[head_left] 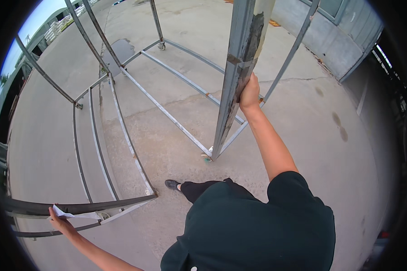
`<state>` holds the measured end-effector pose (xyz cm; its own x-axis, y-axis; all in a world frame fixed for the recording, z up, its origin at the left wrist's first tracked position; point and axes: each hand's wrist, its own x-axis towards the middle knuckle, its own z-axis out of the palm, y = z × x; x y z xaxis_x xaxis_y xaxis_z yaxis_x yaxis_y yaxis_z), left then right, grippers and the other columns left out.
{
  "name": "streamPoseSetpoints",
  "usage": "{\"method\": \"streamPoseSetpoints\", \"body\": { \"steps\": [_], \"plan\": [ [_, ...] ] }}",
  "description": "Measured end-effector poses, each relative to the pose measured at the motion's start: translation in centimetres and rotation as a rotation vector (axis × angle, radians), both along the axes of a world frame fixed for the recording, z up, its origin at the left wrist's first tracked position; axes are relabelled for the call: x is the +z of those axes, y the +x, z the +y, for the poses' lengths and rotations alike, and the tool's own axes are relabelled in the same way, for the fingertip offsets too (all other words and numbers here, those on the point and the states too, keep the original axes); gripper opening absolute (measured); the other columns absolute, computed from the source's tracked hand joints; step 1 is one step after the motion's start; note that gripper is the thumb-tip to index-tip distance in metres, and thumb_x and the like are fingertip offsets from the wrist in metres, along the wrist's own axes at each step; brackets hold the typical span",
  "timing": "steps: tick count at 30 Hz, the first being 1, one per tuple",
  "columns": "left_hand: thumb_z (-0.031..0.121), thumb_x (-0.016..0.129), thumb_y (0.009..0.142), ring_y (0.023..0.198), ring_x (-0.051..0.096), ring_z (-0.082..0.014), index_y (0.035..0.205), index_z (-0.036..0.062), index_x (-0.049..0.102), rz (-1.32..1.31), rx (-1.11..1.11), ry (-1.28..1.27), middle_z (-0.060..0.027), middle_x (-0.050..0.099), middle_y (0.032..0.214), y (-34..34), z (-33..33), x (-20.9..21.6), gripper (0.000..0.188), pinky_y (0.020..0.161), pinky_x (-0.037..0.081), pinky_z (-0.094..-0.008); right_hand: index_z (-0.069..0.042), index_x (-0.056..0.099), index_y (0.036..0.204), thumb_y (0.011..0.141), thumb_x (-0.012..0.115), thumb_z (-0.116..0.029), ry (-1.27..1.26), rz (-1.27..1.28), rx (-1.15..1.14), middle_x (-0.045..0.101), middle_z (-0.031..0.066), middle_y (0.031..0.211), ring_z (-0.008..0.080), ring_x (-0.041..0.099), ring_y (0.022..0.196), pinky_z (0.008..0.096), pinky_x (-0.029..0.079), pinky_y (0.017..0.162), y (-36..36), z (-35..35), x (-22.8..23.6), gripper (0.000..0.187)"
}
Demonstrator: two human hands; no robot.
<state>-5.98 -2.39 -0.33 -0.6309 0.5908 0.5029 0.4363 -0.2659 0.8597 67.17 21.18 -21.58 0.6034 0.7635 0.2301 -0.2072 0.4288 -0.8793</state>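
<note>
My right hand [250, 95] is wrapped around the right side of an upright grey metal post [233, 77]. Dark patches and a band of tape mark this post, which belongs to a wheeled metal frame [167, 108]. At the lower left, my left hand [61, 222] closes at the edge of a dark metal post [117, 202] on a second wheeled frame [115, 99]. A white paper-like strip [79, 215] lies along that post, right against my left fingers. Some of the left fingers are hidden behind the post and strip.
Both frames have open bases of thin rails; small casters [161, 46] show under some corners. The ground is concrete [294, 135], with a puddle [117, 54] beyond the frames. A grey metal wall [343, 40] stands at the far right. My shoe [172, 184] is between the frames.
</note>
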Motion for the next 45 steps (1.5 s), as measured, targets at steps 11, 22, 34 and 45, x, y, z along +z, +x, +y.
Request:
{"method": "streamPoseSetpoints", "body": {
  "steps": [11,22,34,45],
  "plan": [
    [0.032,0.056,0.092,0.089,0.053,-0.0131,0.095,0.0068,0.06,-0.078,-0.048,0.006,-0.0017,0.057,0.09,-1.7,0.3,0.0,0.026,0.086,0.04,-0.0286,0.0,0.06,0.095,0.096,0.033,-0.03,0.054,0.033,0.007,0.059,0.0056,0.092,0.0141,0.05,0.084,0.0283,0.04,0.08,1.9,-0.1,-1.3,0.041],
    [0.031,0.053,0.095,0.088,0.054,-0.0116,0.1,0.0084,0.059,-0.091,-0.026,0.116,-0.0004,0.056,0.09,-7.5,0.1,-1.7,0.025,0.085,0.043,-0.0265,-0.002,0.056,0.085,0.093,0.034,-0.037,-0.062,0.118,-0.038,0.058,0.013,0.075,0.0238,0.059,0.062,0.0346,0.051,0.062,2.0,1.3,-6.6,0.042],
    [0.04,0.064,0.085,0.075,0.056,-0.01,0.088,0.0073,0.062,0.023,-0.006,0.057,-0.0015,0.062,0.08,-9.5,1.7,0.2,0.033,0.071,0.042,-0.0246,-0.003,0.053,0.08,0.088,0.044,-0.033,0.107,0.278,0.255,0.053,0.0102,0.066,0.0225,0.055,0.06,0.0358,0.051,0.058,-2.8,-2.9,-1.6,0.032],
    [0.04,0.067,0.083,0.073,0.056,-0.0092,0.088,0.0089,0.061,-0.037,0.048,0.045,0.0007,0.061,0.079,-12.4,1.7,-0.1,0.032,0.067,0.043,-0.025,-0.003,0.052,0.079,0.088,0.042,-0.029,0.14,0.148,0.437,0.051,0.0096,0.067,0.0205,0.053,0.061,0.033,0.049,0.06,-7.6,-6.8,2.9,0.03]
  ]
}}
